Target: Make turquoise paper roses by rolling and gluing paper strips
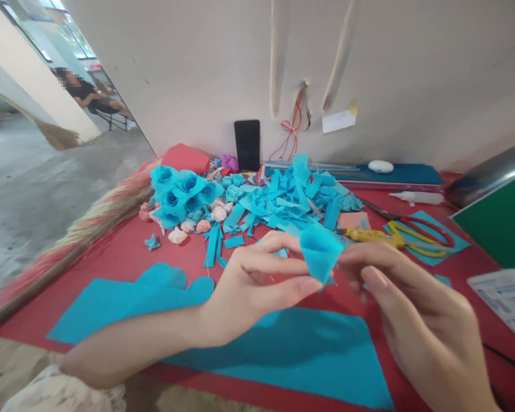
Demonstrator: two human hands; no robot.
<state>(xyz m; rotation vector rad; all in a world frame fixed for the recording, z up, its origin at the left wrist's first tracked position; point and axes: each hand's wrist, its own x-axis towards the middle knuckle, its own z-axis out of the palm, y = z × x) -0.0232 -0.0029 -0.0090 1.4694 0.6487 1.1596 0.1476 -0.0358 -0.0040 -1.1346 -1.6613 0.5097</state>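
A small cone of blue crepe paper (321,254), its rim flaring upward, is pinched at its pointed lower end between the thumb and fingers of my left hand (266,274). At the cone's right edge is the index fingertip of my right hand (416,309). The right thumb is raised apart from that finger, and the other right fingers are partly hidden. Below both hands lies a large flat sheet of blue crepe paper (292,349). More blue paper with rounded ends (163,276) rests left of my left wrist.
Finished blue paper flowers (184,191) cluster at back left beside small pink and white roses (218,214). Blue scraps (283,200) are heaped mid-table. Scissors (429,232), yellow-handled pliers (373,236) and a white glue bottle (420,197) lie right. A black phone (247,144) leans on the wall.
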